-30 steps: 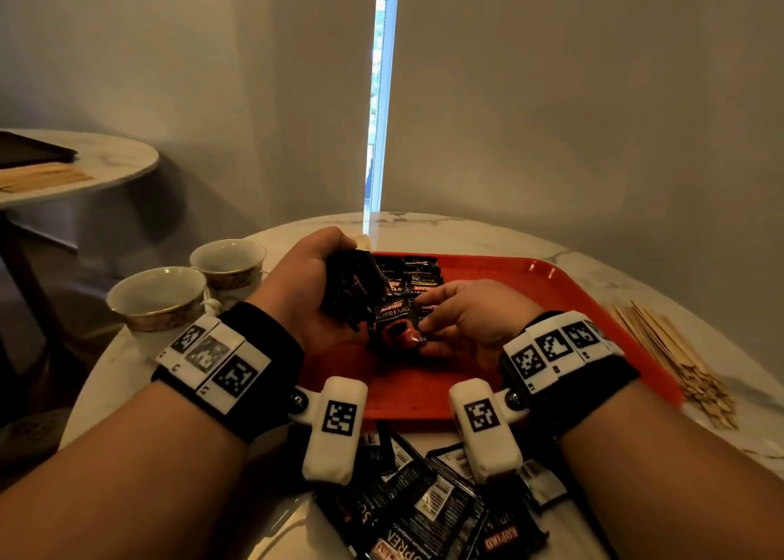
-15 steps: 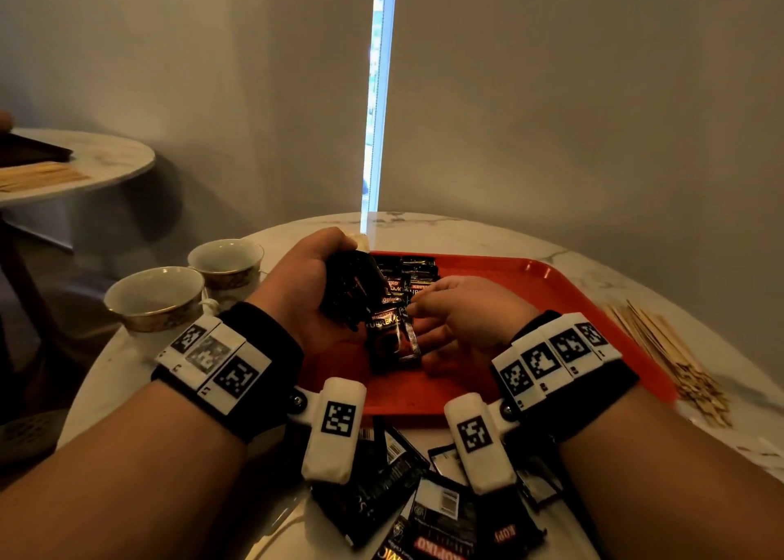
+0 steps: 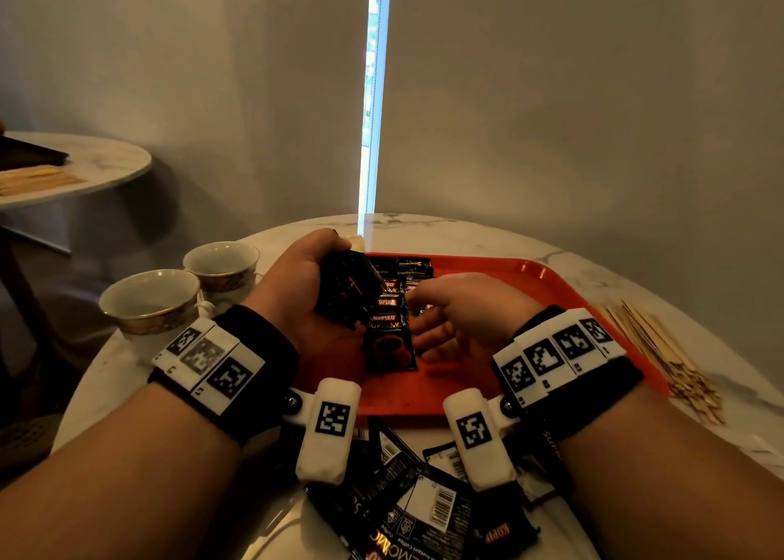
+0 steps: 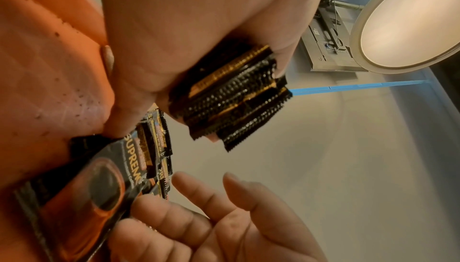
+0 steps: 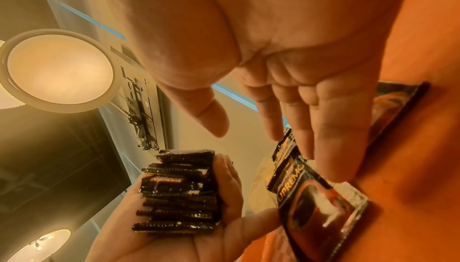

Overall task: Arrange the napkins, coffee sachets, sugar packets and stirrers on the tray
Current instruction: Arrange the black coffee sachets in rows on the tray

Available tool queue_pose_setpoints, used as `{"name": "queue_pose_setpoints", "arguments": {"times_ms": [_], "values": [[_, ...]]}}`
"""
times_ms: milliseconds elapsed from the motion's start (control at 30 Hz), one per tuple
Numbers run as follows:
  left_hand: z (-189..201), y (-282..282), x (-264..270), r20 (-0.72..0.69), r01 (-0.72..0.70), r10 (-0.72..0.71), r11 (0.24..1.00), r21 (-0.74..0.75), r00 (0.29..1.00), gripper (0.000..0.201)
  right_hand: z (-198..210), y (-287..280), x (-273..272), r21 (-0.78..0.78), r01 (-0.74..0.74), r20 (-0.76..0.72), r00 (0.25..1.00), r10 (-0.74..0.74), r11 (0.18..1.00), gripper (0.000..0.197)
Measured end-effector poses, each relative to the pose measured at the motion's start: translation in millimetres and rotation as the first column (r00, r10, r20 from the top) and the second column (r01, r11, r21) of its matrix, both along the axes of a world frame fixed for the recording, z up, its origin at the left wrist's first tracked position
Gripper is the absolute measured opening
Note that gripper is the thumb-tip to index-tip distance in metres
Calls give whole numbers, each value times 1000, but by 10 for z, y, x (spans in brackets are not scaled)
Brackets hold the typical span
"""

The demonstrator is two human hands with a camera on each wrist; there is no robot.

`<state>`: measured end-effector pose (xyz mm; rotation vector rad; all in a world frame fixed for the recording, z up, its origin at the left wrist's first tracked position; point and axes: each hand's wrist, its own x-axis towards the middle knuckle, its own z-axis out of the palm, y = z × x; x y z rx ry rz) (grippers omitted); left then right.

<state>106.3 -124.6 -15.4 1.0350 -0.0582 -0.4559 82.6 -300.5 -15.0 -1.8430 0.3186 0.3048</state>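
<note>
On the red tray (image 3: 530,305) several black coffee sachets lie in an overlapping row; the nearest one (image 3: 390,343) lies flat, face up. My left hand (image 3: 314,288) grips a stack of coffee sachets (image 3: 345,292) just left of the row. The left wrist view shows the stack's (image 4: 236,97) crimped ends sticking out of the fist. My right hand (image 3: 428,317) is open just right of the nearest sachet, fingers straight and holding nothing. In the right wrist view its fingers (image 5: 336,138) hover by that sachet (image 5: 316,197), and the left hand's stack (image 5: 179,193) is opposite.
Several loose coffee sachets (image 3: 424,504) lie on the marble table in front of the tray, under my wrists. A pile of wooden stirrers (image 3: 653,347) lies right of the tray. Two gold-rimmed cups (image 3: 148,300) (image 3: 220,262) stand to the left. A side table (image 3: 85,169) is at far left.
My right hand pinched a sachet over the tray, laid it flat at the near end of the row and let go. The left hand kept its stack in place.
</note>
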Motion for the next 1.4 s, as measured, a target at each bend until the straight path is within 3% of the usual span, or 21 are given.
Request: {"name": "queue_pose_setpoints", "arguments": {"times_ms": [100,333,433,500,633,733,867,1300,1400], "values": [[-9,26,17,-33,-44,44,999,-22,999,43,-4,6,7,2,3,-2,1000,-3,1000,34],[7,6,-54,-69,67,-76,990,-125,995,48,67,23,-26,9,12,59,998,-13,1000,31],[9,-10,-27,-11,18,-20,993,-117,1000,54,132,-13,-32,-12,22,73,997,-22,1000,23],[27,-10,-6,-6,-31,31,996,-88,999,46,192,-80,-18,-56,76,101,992,-70,996,22],[62,-6,-32,-27,-53,53,999,-8,998,36,290,-212,-26,-104,115,89,990,-106,988,37],[53,-16,-35,-27,-56,57,998,33,998,30,281,-212,-55,13,58,11,998,-58,998,58],[27,-21,-35,-14,-56,57,997,59,998,27,207,-151,-41,136,34,-70,997,-25,990,70],[0,7,28,-12,-85,86,995,49,996,26,193,-117,13,34,54,60,997,-56,998,73],[7,51,62,-23,-67,68,996,60,997,35,229,-78,-52,101,-102,-56,993,108,990,73]]}}
